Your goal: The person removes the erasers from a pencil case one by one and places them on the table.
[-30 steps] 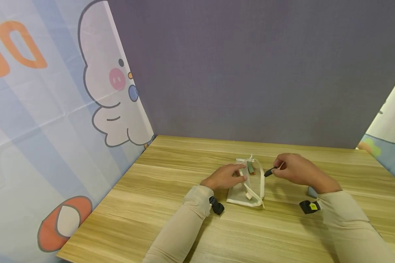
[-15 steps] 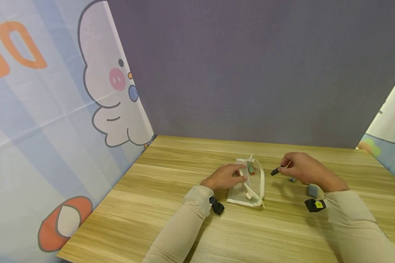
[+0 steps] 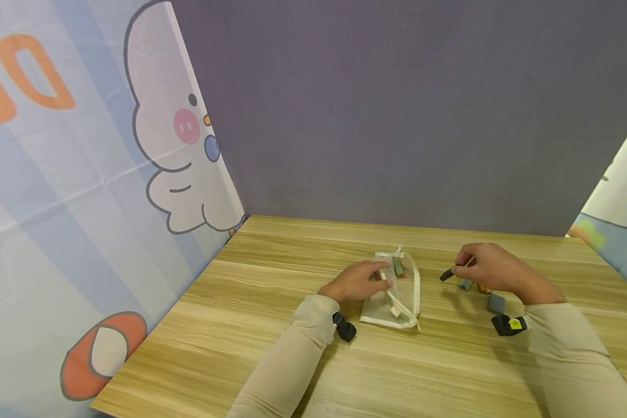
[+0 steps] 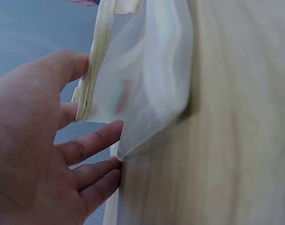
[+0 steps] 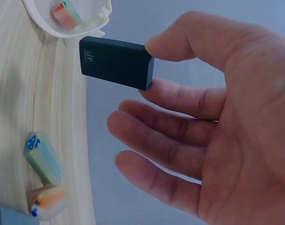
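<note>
My left hand point(image 3: 357, 281) pinches the zipper edge of a white mesh zip pouch point(image 4: 168, 61) between thumb and forefinger, holding its mouth apart. Inside the pouch lies a green and red eraser point(image 3: 399, 267). To the right, my right hand point(image 3: 493, 270) holds a black eraser point(image 5: 115, 63) marked 4B by one end, pinched by thumb and forefinger above the table. Its other fingers are loosely bent and touch nothing. Below that hand lie a blue-green eraser point(image 5: 43, 159), an orange and white eraser point(image 5: 47, 202) and a grey-blue block point(image 3: 496, 303).
The wooden table point(image 3: 230, 325) carries the pouch and the loose pieces. A grey panel point(image 3: 386, 116) rises along its back edge. Printed cartoon cloth point(image 3: 104, 191) hangs at the left side, with more at the right.
My right hand has moved right, away from the pouch, with the black eraser still pinched. The blue-green and orange erasers have come into sight beneath it. My left hand has stayed in place.
</note>
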### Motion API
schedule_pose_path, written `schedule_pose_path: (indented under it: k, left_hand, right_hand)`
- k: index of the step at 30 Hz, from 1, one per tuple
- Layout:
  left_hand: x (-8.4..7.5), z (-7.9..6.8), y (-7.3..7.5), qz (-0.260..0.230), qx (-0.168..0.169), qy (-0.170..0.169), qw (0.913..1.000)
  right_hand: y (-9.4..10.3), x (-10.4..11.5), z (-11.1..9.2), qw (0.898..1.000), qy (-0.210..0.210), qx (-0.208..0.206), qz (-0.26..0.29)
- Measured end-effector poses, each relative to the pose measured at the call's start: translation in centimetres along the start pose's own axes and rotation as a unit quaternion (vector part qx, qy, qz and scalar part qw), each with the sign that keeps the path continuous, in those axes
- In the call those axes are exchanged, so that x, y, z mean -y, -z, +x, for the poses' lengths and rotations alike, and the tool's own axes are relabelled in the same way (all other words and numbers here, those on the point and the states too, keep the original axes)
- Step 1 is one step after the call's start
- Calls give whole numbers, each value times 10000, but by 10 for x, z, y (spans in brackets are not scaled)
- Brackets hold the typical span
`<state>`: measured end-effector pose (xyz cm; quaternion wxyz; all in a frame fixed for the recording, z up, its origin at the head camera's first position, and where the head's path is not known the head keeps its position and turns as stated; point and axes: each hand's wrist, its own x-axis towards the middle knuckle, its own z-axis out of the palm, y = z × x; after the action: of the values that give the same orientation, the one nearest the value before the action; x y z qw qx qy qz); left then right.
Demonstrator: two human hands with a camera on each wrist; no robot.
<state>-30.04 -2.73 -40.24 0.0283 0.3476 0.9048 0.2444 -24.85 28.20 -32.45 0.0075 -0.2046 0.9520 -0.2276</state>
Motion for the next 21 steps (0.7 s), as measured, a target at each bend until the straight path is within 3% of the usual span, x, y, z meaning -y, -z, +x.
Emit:
schedule_pose_path:
  k: [21]
  left_hand:
    - [-1,-2,1,-18,-25,-22,10000]
  right_hand:
    - [-3,-15,-4,9992,-148,372,-18]
